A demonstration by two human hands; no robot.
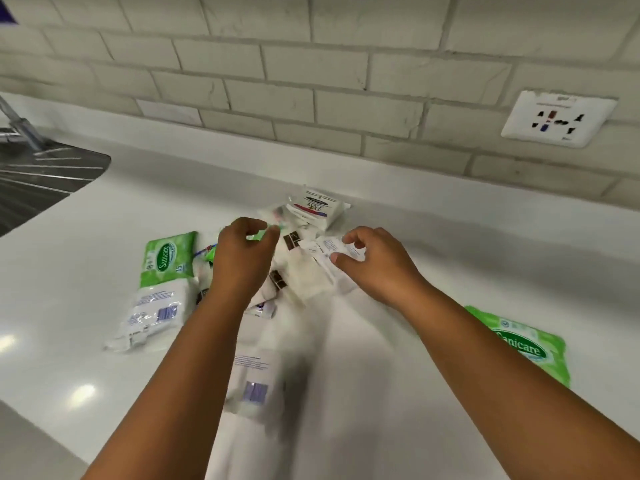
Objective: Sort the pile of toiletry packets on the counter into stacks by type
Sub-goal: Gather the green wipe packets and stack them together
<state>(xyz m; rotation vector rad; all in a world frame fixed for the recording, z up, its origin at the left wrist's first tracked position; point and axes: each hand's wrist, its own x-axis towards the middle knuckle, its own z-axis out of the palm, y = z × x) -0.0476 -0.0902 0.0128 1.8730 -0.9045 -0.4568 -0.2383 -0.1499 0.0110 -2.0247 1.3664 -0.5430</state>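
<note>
Nearest the lens, lower centre: blurred white packet (pixel 254 382) with purple barcode, flat on counter (pixel 398 393).
White counter, spanning frame below grey tiled wall (pixel 311 81); steel sink drainer (pixel 38 178) at left edge; white wall socket (pixel 557 119) at upper right.
Pile of toiletry packets (pixel 301 271), centre of frame on counter, white sachets overlapping, partly blurred.
Green Sanicare wipes pack (pixel 523 344), lower right, apart from pile.
Second green Sanicare pack (pixel 169 258), left of pile, above white wipes pack (pixel 149 313) with barcode.
White Dove packet (pixel 317 206), at far edge of pile.
Left hand (pixel 242 258), over pile's left side, fingers curled, pinching small green item (pixel 268 230), identity unclear.
Right hand (pixel 370 258), over pile's right side, thumb and fingers pinching white printed sachet (pixel 332 249).
</note>
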